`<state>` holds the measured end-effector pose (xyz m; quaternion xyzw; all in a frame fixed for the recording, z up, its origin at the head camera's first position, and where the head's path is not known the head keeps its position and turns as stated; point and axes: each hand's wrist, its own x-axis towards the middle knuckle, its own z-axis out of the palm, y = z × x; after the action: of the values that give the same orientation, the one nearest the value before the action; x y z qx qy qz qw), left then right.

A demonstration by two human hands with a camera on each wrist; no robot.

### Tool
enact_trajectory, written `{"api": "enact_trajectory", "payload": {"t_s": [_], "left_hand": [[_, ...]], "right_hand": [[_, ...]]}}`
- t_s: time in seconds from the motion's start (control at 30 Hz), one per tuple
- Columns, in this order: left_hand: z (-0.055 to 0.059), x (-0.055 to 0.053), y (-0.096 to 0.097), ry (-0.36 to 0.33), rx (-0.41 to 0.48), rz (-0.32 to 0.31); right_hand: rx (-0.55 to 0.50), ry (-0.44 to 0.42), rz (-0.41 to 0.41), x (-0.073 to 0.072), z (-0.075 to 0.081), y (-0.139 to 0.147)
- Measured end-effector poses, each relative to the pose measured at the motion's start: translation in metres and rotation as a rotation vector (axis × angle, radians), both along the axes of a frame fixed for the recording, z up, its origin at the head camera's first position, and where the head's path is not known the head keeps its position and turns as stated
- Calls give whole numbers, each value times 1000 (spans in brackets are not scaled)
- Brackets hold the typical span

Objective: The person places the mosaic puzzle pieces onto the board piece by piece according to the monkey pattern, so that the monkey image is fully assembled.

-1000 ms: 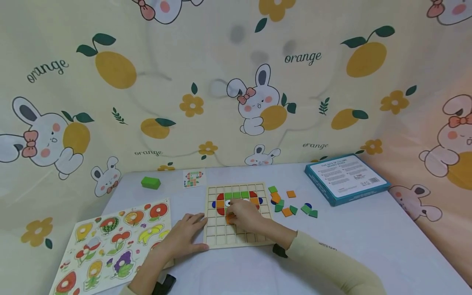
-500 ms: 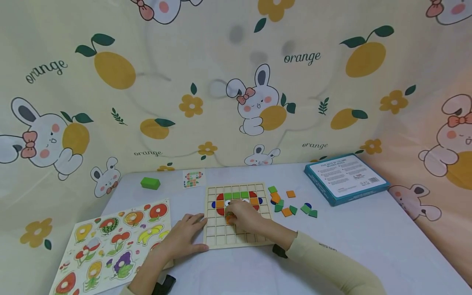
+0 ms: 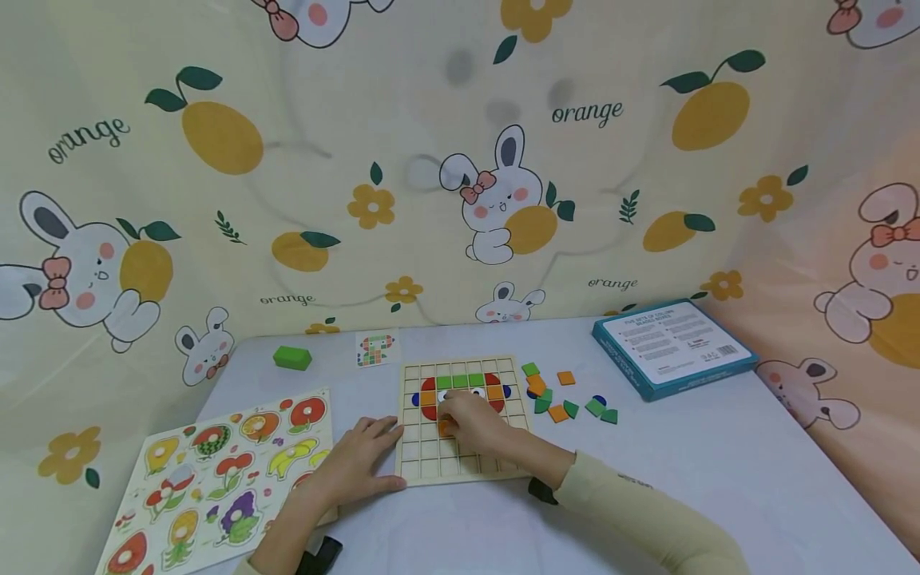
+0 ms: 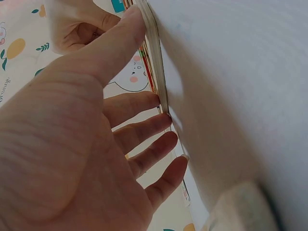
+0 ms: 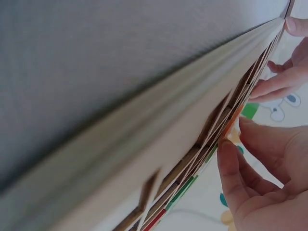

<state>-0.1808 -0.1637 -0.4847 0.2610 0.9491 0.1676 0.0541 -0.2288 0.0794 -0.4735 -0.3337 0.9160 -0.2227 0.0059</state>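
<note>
A wooden grid board lies on the white table. Red, green, orange, blue and white tiles form a pattern in its upper half. My left hand rests at the board's left side, fingers spread, with thumb and fingertips against its edge in the left wrist view. Above the board's middle, my right hand bends down over the grid. In the right wrist view its thumb and index finger pinch at an orange square tile at the board's surface. From the head, this hand covers part of the pattern.
Loose green, orange and blue tiles lie right of the board. Farther right is a teal box. A fruit puzzle board lies at the left, near my left forearm. Behind are a green block and a pattern card.
</note>
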Motion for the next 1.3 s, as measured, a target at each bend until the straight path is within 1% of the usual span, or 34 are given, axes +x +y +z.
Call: {"api": "enact_trajectory", "payload": {"t_s": [0.27,0.4,0.5,0.57,0.67,0.8,0.9,1.0,1.07,1.13,1.23,1.3], "left_hand": [[1,0,0,4,-2,-4],[2,1,0,-2,-3,3],[2,1,-1,-8,0,6],[2,0,-1,-9,-1,3],[1,0,0,-9,-8,3],[-1,-2,0,-12,-15,4],[0,-2,0,-17,-14,2],[0,-1,0,-20,-12,0],[1,0,0,-22,-12,3],[1,0,1,-19,-15,7],[1,0,1,-13,-17,9],[2,0,1,-8,-19,7]], "right_hand": [[1,-15,-8,0,1,1],[21,-12,8,-2,0,1],[20,-36,15,-4,2,6],[14,-64,-5,-5,5,15],[-15,-106,-73,-6,12,36],[-25,-157,-209,-9,16,80],[16,-212,-314,-11,17,118],[65,-259,-366,-12,18,152],[73,-279,-358,-13,18,167],[77,-280,-329,-14,17,176],[96,-257,-291,-15,14,180],[120,-237,-287,-16,12,179]]}}
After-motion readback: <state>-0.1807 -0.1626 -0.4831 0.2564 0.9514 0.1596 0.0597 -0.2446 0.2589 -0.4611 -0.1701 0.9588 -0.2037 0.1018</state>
